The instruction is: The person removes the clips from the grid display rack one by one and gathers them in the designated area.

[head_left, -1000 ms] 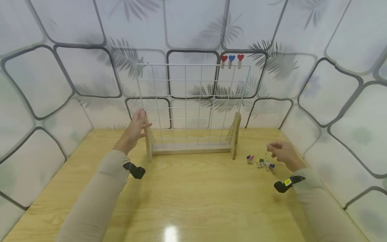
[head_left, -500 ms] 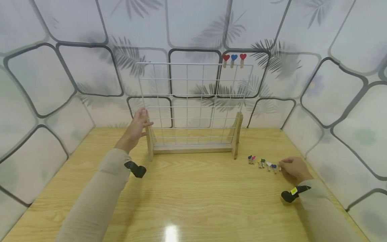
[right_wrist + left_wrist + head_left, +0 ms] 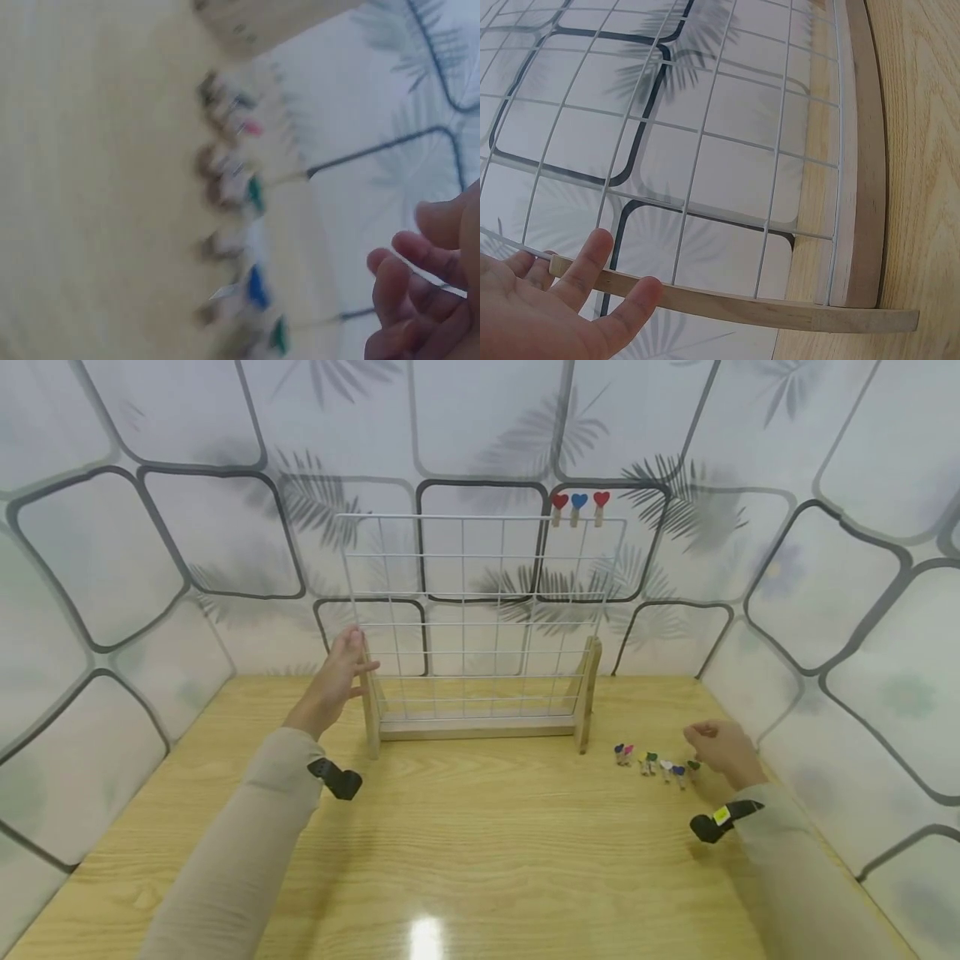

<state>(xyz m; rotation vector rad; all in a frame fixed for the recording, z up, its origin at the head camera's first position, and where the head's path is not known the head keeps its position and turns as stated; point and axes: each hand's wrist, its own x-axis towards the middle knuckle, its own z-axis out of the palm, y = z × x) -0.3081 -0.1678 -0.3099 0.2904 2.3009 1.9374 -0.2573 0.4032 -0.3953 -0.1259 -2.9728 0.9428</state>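
Note:
A white wire grid rack [image 3: 480, 624] with wooden side feet stands at the back of the table. My left hand [image 3: 335, 672] holds the top of its left wooden upright [image 3: 742, 306], two fingers stretched out in front of the wood. Over the table's right side, my right hand [image 3: 723, 750] is raised with loosely bent fingers and nothing visible in them. Just below it lies a small clothespin with a green heart [image 3: 693, 766]. Beside that one, a blue-heart clothespin [image 3: 679, 772] and a white-heart clothespin [image 3: 666, 767] lie in a row.
Farther left in the row are a green-heart clothespin [image 3: 651, 760] and a pink-heart clothespin [image 3: 627, 752]. Two red-heart clothespins and a blue-heart clothespin [image 3: 578, 504] are clipped on the rack's top wire at right. Patterned walls [image 3: 832, 593] enclose the table.
My right hand went down to the right end of the row, let go of a green-heart clothespin there, and has risen again. The left hand has stayed on the upright.

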